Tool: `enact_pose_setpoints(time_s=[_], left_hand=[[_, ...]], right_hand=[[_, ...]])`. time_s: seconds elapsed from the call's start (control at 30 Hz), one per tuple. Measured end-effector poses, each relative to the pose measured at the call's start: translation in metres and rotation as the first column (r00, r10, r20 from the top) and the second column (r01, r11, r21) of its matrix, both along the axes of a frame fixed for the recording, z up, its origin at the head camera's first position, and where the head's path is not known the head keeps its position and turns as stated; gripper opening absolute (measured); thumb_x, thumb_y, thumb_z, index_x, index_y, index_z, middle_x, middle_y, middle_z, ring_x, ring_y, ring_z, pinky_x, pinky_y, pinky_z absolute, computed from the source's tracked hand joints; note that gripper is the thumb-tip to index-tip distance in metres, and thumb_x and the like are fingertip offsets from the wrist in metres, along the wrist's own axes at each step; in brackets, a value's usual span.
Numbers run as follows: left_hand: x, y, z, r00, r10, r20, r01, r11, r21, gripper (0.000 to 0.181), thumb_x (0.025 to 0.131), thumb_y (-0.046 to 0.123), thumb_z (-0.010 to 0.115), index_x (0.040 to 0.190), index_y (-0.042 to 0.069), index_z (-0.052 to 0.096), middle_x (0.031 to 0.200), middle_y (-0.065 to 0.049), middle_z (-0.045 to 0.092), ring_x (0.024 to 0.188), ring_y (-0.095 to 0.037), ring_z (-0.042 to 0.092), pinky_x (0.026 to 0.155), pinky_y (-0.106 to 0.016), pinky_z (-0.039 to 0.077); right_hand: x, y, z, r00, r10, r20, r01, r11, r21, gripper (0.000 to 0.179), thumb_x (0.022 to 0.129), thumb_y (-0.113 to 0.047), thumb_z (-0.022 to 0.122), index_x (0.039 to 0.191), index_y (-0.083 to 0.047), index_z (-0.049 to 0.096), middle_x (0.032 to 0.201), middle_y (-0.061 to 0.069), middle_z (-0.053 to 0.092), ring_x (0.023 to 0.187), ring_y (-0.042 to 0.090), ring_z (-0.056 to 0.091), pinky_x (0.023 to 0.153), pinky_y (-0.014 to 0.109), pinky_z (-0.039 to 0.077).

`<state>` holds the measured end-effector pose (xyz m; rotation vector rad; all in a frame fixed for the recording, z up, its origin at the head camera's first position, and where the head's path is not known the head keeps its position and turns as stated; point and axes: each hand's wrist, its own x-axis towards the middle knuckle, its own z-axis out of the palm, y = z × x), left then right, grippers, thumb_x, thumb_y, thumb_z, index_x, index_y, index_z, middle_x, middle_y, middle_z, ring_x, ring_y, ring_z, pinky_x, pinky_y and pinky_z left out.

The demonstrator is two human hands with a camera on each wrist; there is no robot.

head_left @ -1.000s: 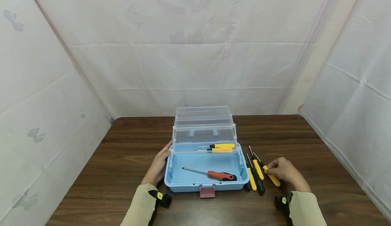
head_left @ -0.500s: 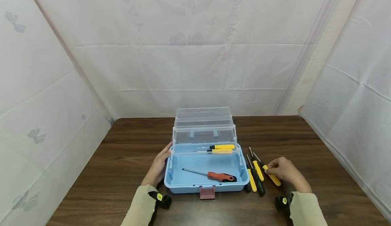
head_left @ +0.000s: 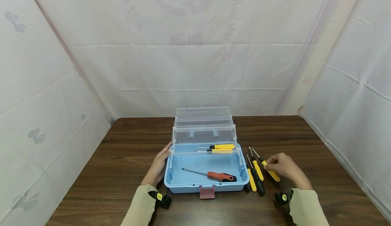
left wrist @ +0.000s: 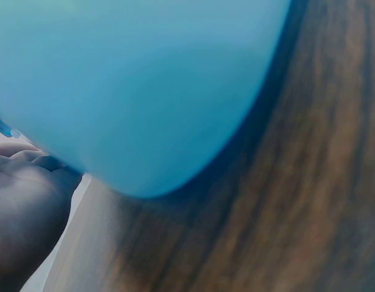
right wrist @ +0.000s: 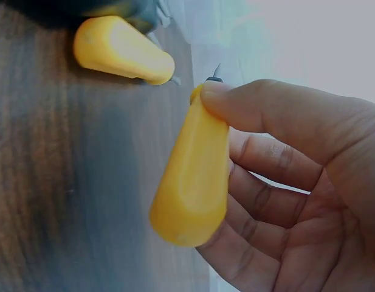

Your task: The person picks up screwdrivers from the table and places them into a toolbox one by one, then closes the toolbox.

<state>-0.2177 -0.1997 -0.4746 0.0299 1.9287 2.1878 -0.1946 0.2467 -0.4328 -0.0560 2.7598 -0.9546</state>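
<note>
Nudged slightly forward since earlier, the yellow-and-black-handled steel screwdriver (right wrist: 196, 173) is pinched in the fingers of the right hand (head_left: 283, 167), right of the light-blue plastic toolbox (head_left: 183, 188); the left hand (head_left: 157, 167) touches its side, how far closed I cannot tell.

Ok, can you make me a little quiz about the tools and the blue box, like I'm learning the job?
1. True or false: the screwdriver with the orange-and-black handle lies inside the light-blue plastic box.

2. Fill the gap with near or far: the dull-pink plastic clasp is on the box's ___ side, as the person sits.

3. Pick one. The person's right hand pinches:
a) the clasp
b) a slim tool with a yellow-and-black handle
c) the orange-and-black screwdriver

Key: 1. True. 2. Near. 3. b.
</note>
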Motion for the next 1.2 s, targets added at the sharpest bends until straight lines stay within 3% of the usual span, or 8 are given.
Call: enact_pose_setpoints(time_s=[1.2], left_hand=[[0.000,0.000,-0.001,1.000,0.009,0.007,-0.009,1.000,-0.005,0.055,0.102,0.019,0.032,0.154,0.012,0.018,0.162,-0.012,0.012,0.148,-0.033,0.012,0.117,-0.053,0.016]], right_hand=[[-0.011,-0.013,0.036,0.990,0.105,-0.090,-0.108,0.994,-0.031,0.026,0.088,-0.019,0.067,0.103,0.003,0.070,0.093,0.011,0.067,0.075,0.018,0.057,0.065,0.032,0.051]])
